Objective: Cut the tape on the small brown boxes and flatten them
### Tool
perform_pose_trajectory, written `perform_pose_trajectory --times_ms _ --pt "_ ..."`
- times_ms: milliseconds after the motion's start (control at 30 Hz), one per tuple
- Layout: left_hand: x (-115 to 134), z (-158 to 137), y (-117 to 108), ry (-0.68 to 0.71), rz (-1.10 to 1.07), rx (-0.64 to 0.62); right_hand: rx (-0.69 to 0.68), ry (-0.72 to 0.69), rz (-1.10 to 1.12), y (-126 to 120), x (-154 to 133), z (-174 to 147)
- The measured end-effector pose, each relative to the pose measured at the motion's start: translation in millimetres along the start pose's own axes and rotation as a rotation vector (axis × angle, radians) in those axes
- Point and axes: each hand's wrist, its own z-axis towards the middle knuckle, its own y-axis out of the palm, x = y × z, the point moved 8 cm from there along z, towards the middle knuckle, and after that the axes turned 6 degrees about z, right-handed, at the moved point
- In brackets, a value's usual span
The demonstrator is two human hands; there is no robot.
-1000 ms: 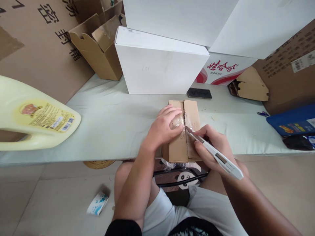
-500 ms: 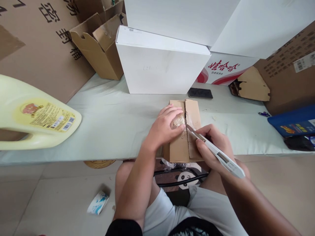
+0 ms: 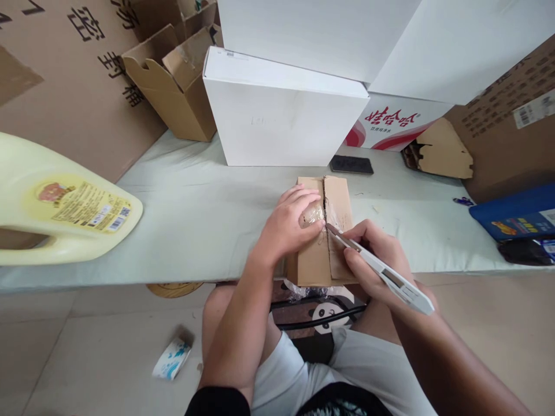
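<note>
So this cardboard box (image 3: 314, 263) is sitting at the table edge (image 3: 195, 277), pale cloth (image 3: 191, 214) spreading left; left hand (image 3: 289, 222) lying unclenched on crinkly tape (image 3: 313, 214), right hand (image 3: 378, 251) gripping a slim utility knife (image 3: 382, 270).

A pale-green-covered table (image 3: 195, 214) spans left to right; beige floor tiles (image 3: 108, 341) lie near, under soft light.

The small box (image 3: 314, 263) is coloured brown; the knife (image 3: 389, 277) is finished in white, with a brownish tip (image 3: 335, 231). The counter (image 3: 199, 214) is covered in pale green, the jug (image 3: 99, 185) is tinted light yellow, and the phone (image 3: 351, 164) is cased in black. On white, the carton (image 3: 392, 121) is printed in red, the cup (image 3: 171, 359) in blue.
</note>
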Motion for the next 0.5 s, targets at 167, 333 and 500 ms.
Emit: perform_pose_trajectory --times_ms 167,333,500 --pt "-2.2 0.1 -0.1 0.002 -0.012 0.009 -0.014 0.0 0.06 -2.2 6.9 -4.6" --pt "-4.7 -1.3 -2.2 -0.003 -0.045 0.024 0.238 -0.057 0.294 -23.8 36.1 -16.3" --pt "-4.5 -3.2 -2.8 0.011 -0.053 0.038 0.447 0.103 -0.019 -44.4 77.2 -14.8"
